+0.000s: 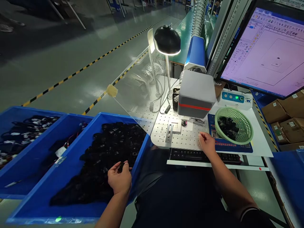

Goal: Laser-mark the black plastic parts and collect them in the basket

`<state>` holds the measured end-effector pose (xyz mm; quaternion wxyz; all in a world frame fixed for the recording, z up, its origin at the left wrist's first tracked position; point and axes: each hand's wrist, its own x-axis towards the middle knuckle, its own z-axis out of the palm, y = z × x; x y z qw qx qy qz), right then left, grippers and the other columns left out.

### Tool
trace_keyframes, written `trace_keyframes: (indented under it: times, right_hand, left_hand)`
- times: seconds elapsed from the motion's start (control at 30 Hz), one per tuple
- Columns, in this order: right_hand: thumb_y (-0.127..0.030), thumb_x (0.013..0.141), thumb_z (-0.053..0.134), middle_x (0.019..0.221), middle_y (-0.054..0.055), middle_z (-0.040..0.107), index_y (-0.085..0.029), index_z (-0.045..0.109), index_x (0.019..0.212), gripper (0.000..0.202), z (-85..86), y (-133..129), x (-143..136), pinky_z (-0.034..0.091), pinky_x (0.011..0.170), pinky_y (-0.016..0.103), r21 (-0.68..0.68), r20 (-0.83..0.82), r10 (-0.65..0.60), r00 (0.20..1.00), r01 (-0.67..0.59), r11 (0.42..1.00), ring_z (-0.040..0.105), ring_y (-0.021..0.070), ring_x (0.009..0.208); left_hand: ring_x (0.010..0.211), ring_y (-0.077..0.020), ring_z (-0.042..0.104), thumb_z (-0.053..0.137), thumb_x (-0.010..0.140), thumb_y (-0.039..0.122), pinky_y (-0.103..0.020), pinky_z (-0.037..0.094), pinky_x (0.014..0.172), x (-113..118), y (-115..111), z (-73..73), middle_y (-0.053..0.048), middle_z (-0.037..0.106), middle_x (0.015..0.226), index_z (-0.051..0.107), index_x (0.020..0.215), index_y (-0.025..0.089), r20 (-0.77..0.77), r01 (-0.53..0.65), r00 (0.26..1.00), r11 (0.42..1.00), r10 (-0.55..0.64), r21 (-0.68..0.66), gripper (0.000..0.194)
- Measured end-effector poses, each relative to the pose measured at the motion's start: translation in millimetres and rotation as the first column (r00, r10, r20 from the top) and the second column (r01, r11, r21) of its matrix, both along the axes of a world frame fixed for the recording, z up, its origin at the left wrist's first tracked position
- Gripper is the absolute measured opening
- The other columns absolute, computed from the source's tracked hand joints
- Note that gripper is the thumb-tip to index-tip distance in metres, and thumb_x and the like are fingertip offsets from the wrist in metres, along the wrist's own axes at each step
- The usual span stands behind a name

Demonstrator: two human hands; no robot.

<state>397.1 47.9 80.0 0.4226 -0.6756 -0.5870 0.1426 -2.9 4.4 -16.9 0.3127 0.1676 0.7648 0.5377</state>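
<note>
My left hand (120,179) is over a large blue bin (95,139) at the lower left. Its fingers and thumb are bent together around what looks like a small black part, mostly lost against the heap of black parts (111,148) below. My right hand (207,144) rests, fingers curled in, at the front right of a perforated metal plate (156,134); nothing shows in it. Farther back on that plate, a small round black part (184,123) sits in a fixture beneath a grey machine head (197,91), with a spot of red light on it.
A green basket (249,126) holding black parts stands on a blue mat (230,147). A keyboard (190,155) lies along the front edge. Around the plate are a lit lamp (167,39), a clear sheet (135,98), a monitor (268,53) and a button box (235,98).
</note>
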Motion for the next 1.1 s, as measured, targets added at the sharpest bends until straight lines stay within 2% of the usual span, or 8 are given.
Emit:
trace_keyframes:
  times: [0.1, 0.3, 0.47, 0.6, 0.8, 1.0, 1.1]
  right_hand:
    - [-0.039, 0.094, 0.055, 0.082, 0.004, 0.071, -0.019, 0.073, 0.101, 0.027, -3.5, -0.4, -0.6, 0.052, 0.068, 0.032, 0.016, 0.039, -0.016, 0.999, 0.015, 1.0, 0.062, 0.0172, 0.068]
    - [-0.036, 0.097, 0.051, 0.079, 0.004, 0.068, -0.02, 0.072, 0.099, 0.027, 0.6, -6.0, -6.7, 0.051, 0.071, 0.033, 0.073, 0.138, -0.01, 0.99, -0.001, 0.997, 0.06, 0.0181, 0.069]
    - [-0.035, 0.098, 0.049, 0.077, 0.004, 0.066, -0.02, 0.071, 0.098, 0.026, 1.2, -6.2, -7.1, 0.051, 0.072, 0.034, 0.062, 0.187, 0.005, 0.982, -0.017, 0.998, 0.06, 0.019, 0.07]
    - [-0.035, 0.098, 0.049, 0.079, 0.005, 0.067, -0.02, 0.071, 0.099, 0.026, -0.3, -6.2, -6.6, 0.051, 0.072, 0.035, 0.07, 0.19, 0.007, 0.982, -0.021, 0.997, 0.059, 0.0189, 0.071]
    - [-0.034, 0.098, 0.049, 0.077, 0.004, 0.066, -0.02, 0.071, 0.097, 0.026, 1.6, -7.0, -8.2, 0.05, 0.072, 0.034, 0.084, 0.195, 0.017, 0.981, -0.034, 0.996, 0.059, 0.0191, 0.071]
    - [-0.034, 0.098, 0.048, 0.074, 0.003, 0.064, -0.02, 0.071, 0.095, 0.027, 3.4, -5.7, -8.6, 0.05, 0.07, 0.033, 0.065, 0.193, 0.01, 0.981, -0.023, 0.998, 0.058, 0.0188, 0.069]
    - [-0.035, 0.095, 0.05, 0.072, 0.003, 0.064, -0.02, 0.071, 0.093, 0.026, 3.6, -1.9, -7.5, 0.049, 0.068, 0.032, 0.027, 0.183, 0.002, 0.983, -0.007, 1.0, 0.058, 0.0183, 0.067]
  left_hand:
    - [0.058, -0.0123, 0.058, 0.074, 0.073, 0.044, -0.029, 0.049, 0.058, 0.8, 1.6, 1.6, -0.003, 0.068, 0.087, 0.056, 0.114, 0.017, -0.008, 0.005, 1.0, 1.0, -0.005, -0.002, 0.052]
    - [0.058, -0.0138, 0.055, 0.063, 0.082, 0.055, -0.031, 0.049, 0.056, 3.6, 3.3, 3.6, -0.004, 0.066, 0.085, 0.056, 0.107, 0.016, -0.067, 0.057, 0.996, 0.998, -0.058, -0.004, 0.047]
    - [0.057, -0.0137, 0.056, 0.067, 0.079, 0.053, -0.031, 0.049, 0.057, 2.2, 3.0, 1.4, -0.001, 0.064, 0.081, 0.057, 0.108, 0.017, -0.087, 0.051, 0.995, 0.999, -0.051, 0.003, 0.047]
    - [0.058, -0.0148, 0.058, 0.077, 0.072, 0.047, -0.032, 0.049, 0.06, -1.3, 2.3, -3.5, 0.003, 0.06, 0.073, 0.056, 0.116, 0.017, -0.049, 0.025, 0.998, 1.0, -0.025, -0.01, 0.058]
    - [0.062, -0.0178, 0.061, 0.076, 0.073, 0.051, -0.035, 0.051, 0.063, -2.2, 0.7, -2.4, 0.001, 0.061, 0.071, 0.058, 0.118, 0.016, -0.1, 0.031, 0.994, 0.996, -0.039, -0.086, 0.06]
    - [0.061, -0.0145, 0.06, 0.069, 0.08, 0.048, -0.03, 0.049, 0.059, 0.0, 1.3, 4.2, -0.002, 0.068, 0.084, 0.06, 0.116, 0.018, -0.05, 0.07, 0.996, 0.997, -0.07, 0.008, 0.048]
    - [0.06, -0.0142, 0.058, 0.073, 0.077, 0.045, -0.028, 0.046, 0.054, 0.7, 1.5, 6.7, -0.002, 0.067, 0.083, 0.058, 0.119, 0.019, -0.005, 0.057, 0.998, 0.998, -0.057, 0.015, 0.052]
